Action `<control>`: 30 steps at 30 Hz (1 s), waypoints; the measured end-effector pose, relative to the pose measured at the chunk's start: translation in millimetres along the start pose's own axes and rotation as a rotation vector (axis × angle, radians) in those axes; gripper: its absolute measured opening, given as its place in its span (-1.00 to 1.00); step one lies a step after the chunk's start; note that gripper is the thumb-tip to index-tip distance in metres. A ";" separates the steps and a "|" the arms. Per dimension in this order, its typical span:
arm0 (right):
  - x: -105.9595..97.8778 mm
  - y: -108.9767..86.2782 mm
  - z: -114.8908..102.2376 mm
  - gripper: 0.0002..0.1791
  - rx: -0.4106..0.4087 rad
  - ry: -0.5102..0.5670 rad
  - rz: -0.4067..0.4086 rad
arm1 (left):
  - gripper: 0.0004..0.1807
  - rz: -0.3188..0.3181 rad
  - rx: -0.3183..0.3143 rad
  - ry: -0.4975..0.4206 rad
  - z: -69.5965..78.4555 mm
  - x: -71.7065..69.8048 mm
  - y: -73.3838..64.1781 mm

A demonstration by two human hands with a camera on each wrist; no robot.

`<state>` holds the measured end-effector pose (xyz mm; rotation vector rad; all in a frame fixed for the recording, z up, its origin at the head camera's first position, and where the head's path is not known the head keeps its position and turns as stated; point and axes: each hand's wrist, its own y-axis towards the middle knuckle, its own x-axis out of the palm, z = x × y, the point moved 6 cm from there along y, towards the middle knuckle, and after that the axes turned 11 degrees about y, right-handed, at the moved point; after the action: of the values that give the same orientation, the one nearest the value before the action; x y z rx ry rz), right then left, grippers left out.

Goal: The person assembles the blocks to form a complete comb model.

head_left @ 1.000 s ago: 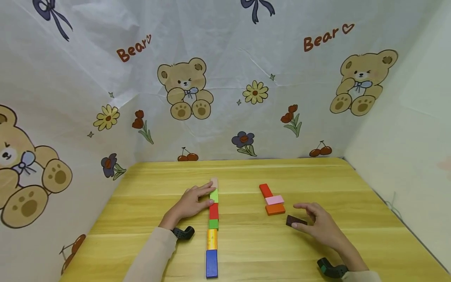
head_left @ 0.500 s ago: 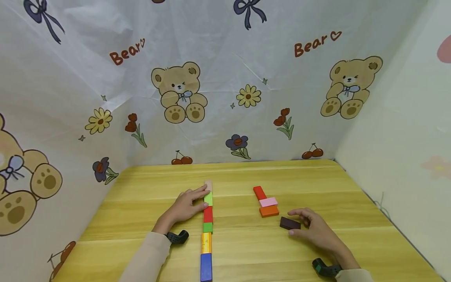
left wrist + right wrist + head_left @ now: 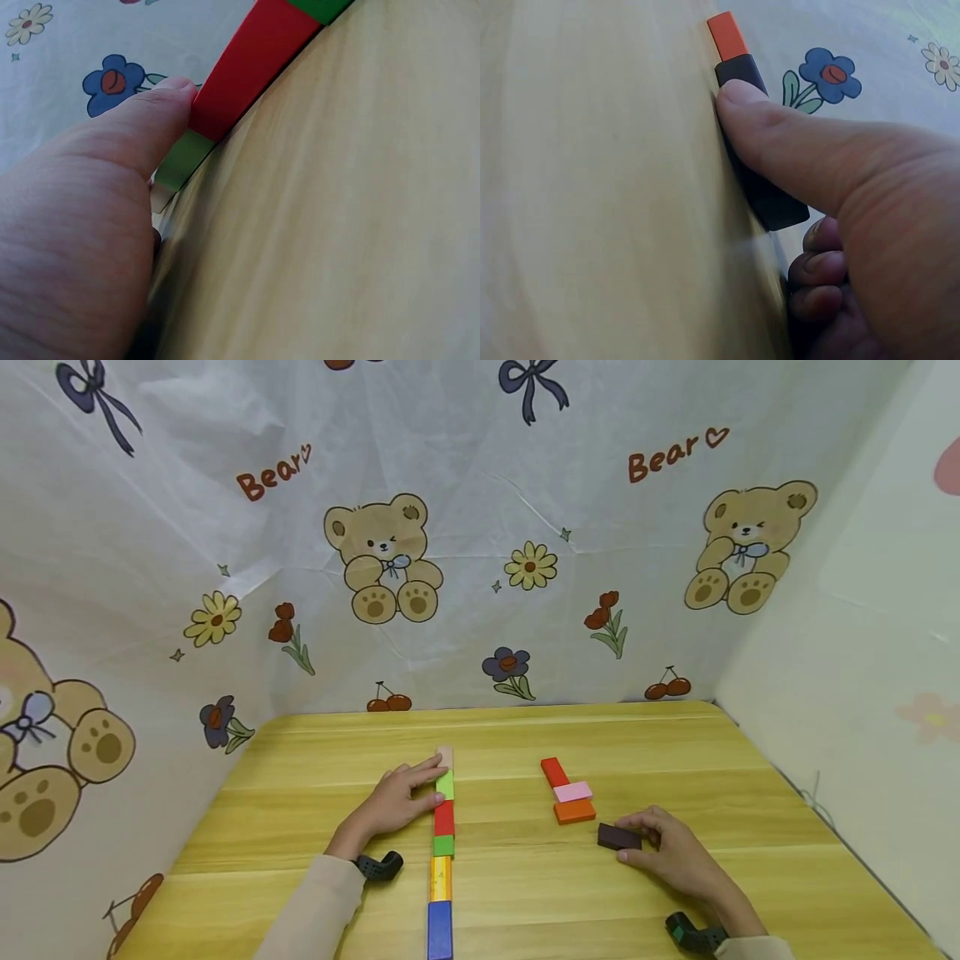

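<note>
My left hand [image 3: 397, 797] rests along a row of coloured blocks, fingers fairly straight. Its thumb touches the row where the red block [image 3: 444, 820] meets the light green block [image 3: 446, 786], and the other fingertips reach the pale beige block [image 3: 446, 756]. Nearer me, the row continues with a green block [image 3: 443, 846], a yellow-orange block [image 3: 441, 878] and a blue block [image 3: 440, 929]. My right hand [image 3: 671, 852] pinches a dark brown block [image 3: 617, 837] lying on the table, thumb on its near side. In the right wrist view the thumb covers part of this dark block [image 3: 772, 202].
Just beyond the dark block lie an orange block [image 3: 574, 812], a pink block [image 3: 573, 792] and a red-orange block [image 3: 555, 772], close together. The wooden table [image 3: 510, 893] ends at a bear-printed cloth [image 3: 465, 660] behind and a pale wall [image 3: 840, 635] at right.
The head view has shifted slightly. My right fingers have closed in on the dark brown block, which has turned a little. My left hand keeps its place on the row.
</note>
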<state>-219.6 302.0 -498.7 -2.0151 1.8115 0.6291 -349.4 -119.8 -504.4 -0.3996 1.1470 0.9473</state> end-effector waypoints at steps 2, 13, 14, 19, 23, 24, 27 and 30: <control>-0.2 0.4 0.6 -0.57 0.010 -0.018 0.015 | -0.34 0.000 0.001 -0.002 0.0 0.3 0.0; 1.1 -1.1 -2.0 -0.63 -0.006 0.002 0.014 | -0.34 -0.018 -0.011 -0.012 0.0 0.2 0.1; 1.1 -1.2 -2.6 -0.63 -0.010 0.005 0.016 | -0.34 -0.019 -0.012 -0.010 0.0 0.1 0.2; 1.8 -1.3 -4.5 -0.64 -0.039 -0.013 0.030 | -0.34 -0.014 -0.016 0.011 -2.4 0.5 0.2; 1.3 -0.7 -5.2 -0.65 -0.054 -0.035 0.047 | -0.34 -0.007 -0.018 0.021 -3.8 0.4 -0.1; 0.9 -0.6 -5.8 -0.64 -0.058 -0.042 0.055 | -0.34 -0.006 -0.018 0.022 -3.8 0.2 -0.2; -0.3 -0.3 -9.0 -0.63 -0.063 -0.063 0.081 | -0.34 -0.007 -0.015 0.014 -2.4 -1.0 -0.1; -1.9 0.7 -14.2 -0.62 -0.077 -0.085 0.118 | -0.34 -0.006 -0.008 0.004 -0.5 -1.9 0.4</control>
<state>-219.3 295.8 -485.8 -1.9091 1.8928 0.8174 -350.2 -120.7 -502.9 -0.4112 1.1454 0.9469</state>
